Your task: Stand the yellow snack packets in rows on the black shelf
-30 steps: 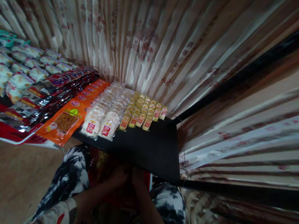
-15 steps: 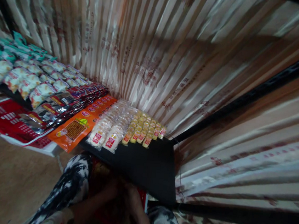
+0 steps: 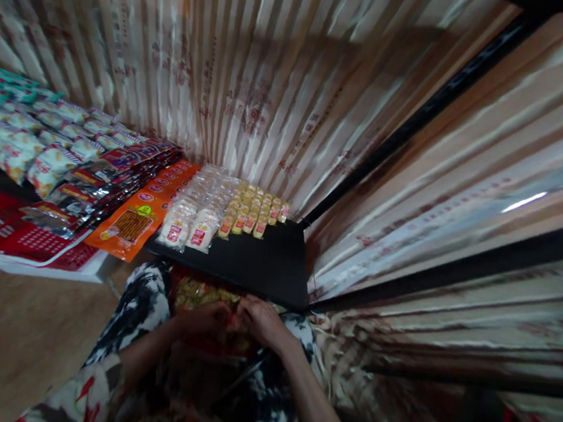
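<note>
Both my hands meet low in the view, over my lap, on a red bag (image 3: pixel 197 346) holding yellow-gold snack packets (image 3: pixel 197 293). My left hand (image 3: pixel 204 317) curls its fingers on the bag's near side. My right hand (image 3: pixel 262 320) presses fingers down at the bag's top edge, right beside the left. Just beyond them lies a black shelf board (image 3: pixel 260 262) with rows of small yellow packets (image 3: pixel 251 211) and clear packets with red labels (image 3: pixel 193 218).
Orange flat packs (image 3: pixel 134 219), dark foil packs (image 3: pixel 93 184) and white puffed snack bags (image 3: pixel 31 151) line the shelf to the left. Striped curtain cloth (image 3: pixel 275 83) hangs behind and to the right. A black frame bar (image 3: pixel 411 127) crosses the right. Wooden floor (image 3: pixel 11 337) shows at lower left.
The view has swung, and my hands now show more plainly. They have risen toward the shelf edge and the yellow-gold packets in the red bag have come into sight.
</note>
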Motion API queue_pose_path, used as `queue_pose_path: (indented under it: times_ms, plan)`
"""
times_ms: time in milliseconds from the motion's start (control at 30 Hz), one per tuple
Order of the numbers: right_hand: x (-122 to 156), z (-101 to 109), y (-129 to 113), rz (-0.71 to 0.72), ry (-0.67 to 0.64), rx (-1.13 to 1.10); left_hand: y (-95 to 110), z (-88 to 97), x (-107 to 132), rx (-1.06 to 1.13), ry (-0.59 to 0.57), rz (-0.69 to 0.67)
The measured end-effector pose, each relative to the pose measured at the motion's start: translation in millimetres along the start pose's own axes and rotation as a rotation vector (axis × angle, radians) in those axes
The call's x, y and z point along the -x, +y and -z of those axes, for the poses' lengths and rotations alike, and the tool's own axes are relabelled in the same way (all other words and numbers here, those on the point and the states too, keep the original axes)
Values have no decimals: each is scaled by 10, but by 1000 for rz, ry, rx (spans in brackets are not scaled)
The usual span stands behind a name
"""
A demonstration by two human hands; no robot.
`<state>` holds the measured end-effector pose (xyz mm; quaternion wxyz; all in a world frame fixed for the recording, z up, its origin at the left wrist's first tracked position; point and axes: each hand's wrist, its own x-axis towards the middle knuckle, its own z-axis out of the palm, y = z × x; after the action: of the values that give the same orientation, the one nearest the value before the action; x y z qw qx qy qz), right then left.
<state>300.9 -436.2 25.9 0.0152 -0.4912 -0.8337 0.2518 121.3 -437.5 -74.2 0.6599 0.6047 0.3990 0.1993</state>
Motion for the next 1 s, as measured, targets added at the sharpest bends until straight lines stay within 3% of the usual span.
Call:
queue_pose_path:
  times_ms: [167, 300, 467, 600, 800, 1000]
  plan:
    - [-10, 159, -7, 51, 121, -99, 109, -24, 109, 392, 122, 68]
    - [-38, 203, 23, -11, 384, -272, 344, -34, 136, 461, 257, 13]
    - [-104, 21, 121, -232, 711, -524, 593, -45, 47, 449, 481, 0]
    - [-177, -212, 189, -312, 760, -755, 683, -106, -148, 437, 597, -24]
    - [-269, -289, 293, -288, 851, -996, 763, -269, -549, 426, 626, -72]
    - [-383, -190, 597, -325, 957, -976, 879, -313, -912, 273, 544, -39]
